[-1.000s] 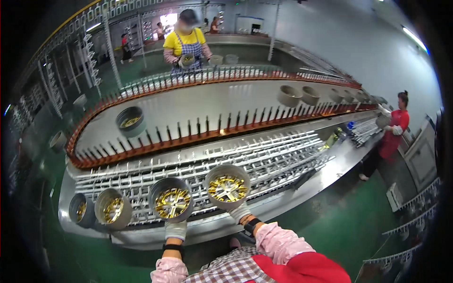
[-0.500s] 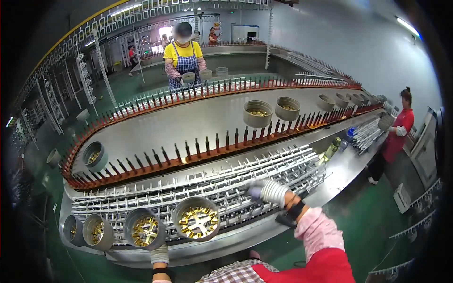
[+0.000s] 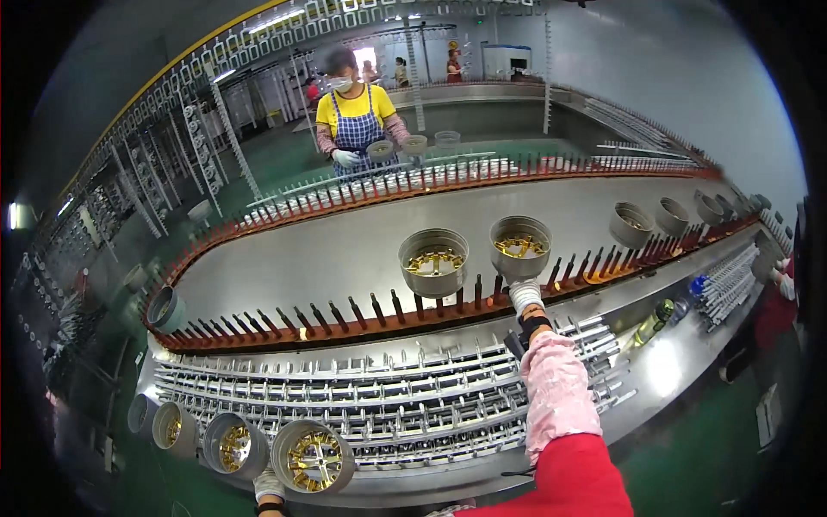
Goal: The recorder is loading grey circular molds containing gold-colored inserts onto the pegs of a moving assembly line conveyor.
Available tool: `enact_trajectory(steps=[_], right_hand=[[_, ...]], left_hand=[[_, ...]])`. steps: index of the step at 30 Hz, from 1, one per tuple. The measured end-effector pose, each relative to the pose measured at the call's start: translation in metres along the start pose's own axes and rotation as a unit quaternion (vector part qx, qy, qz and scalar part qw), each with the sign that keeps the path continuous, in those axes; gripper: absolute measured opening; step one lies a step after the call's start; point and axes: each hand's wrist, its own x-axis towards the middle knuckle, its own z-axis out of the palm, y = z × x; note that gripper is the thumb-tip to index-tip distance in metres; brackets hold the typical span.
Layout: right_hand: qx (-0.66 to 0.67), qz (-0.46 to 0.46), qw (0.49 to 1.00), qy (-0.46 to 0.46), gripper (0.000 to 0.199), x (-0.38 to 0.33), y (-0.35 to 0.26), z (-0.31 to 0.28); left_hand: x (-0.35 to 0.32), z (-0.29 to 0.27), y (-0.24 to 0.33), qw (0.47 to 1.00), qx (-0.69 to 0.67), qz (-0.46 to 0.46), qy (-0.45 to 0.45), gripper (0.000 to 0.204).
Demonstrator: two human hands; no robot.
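My right hand [image 3: 525, 297], in a whitish glove, reaches over to the line of upright spindles. It is closed at the lower near side of a grey wheel-rim-like cylinder [image 3: 505, 263] with gold spokes inside; the fingertips are hidden. A similar cylinder [image 3: 435, 283] stands just left of it on the spindle line. At the lower left, my gloved left hand [image 3: 269, 484] is low between two more grey cylinders, one [image 3: 234, 470] on its left and one [image 3: 345, 474] on its right. These have gold spokes too. The left fingers are mostly hidden behind them.
Stacked metal racks with short pegs [image 3: 388, 388] cover the near table. The red-based spindle line [image 3: 362, 326] curves round a steel surface [image 3: 319, 233]. A green bottle [image 3: 655, 323] stands right. A co-worker in yellow [image 3: 353, 116] stands across; another is partly visible at far right.
My right hand has moved from above the racks up to a cylinder on the spindle line. The view has shifted. My left hand stays by the near-left cylinders.
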Motion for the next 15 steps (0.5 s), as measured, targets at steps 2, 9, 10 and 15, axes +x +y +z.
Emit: enact_trajectory(steps=[2, 9, 10, 15], right_hand=[[-0.03, 0.077, 0.979, -0.189, 0.034, -0.002, -0.019, -0.025], [0.175, 0.018, 0.969, 0.174, 0.03, 0.009, -0.038, -0.061], [0.322, -0.072, 0.943, 0.043, 0.024, -0.011, -0.071, -0.125], [-0.104, -0.276, 0.944, 0.145, 0.014, -0.091, -0.082, -0.152]], left_hand=[[-0.01, -0.079, 0.022, 0.971, -0.159, -0.071, -0.166, 0.038], [-0.011, -0.063, 0.01, 0.962, -0.185, -0.113, -0.169, 0.046], [-0.017, -0.066, 0.01, 0.954, -0.24, -0.116, -0.136, 0.043], [-0.014, -0.103, 0.028, 0.976, -0.197, -0.062, -0.075, 0.016]])
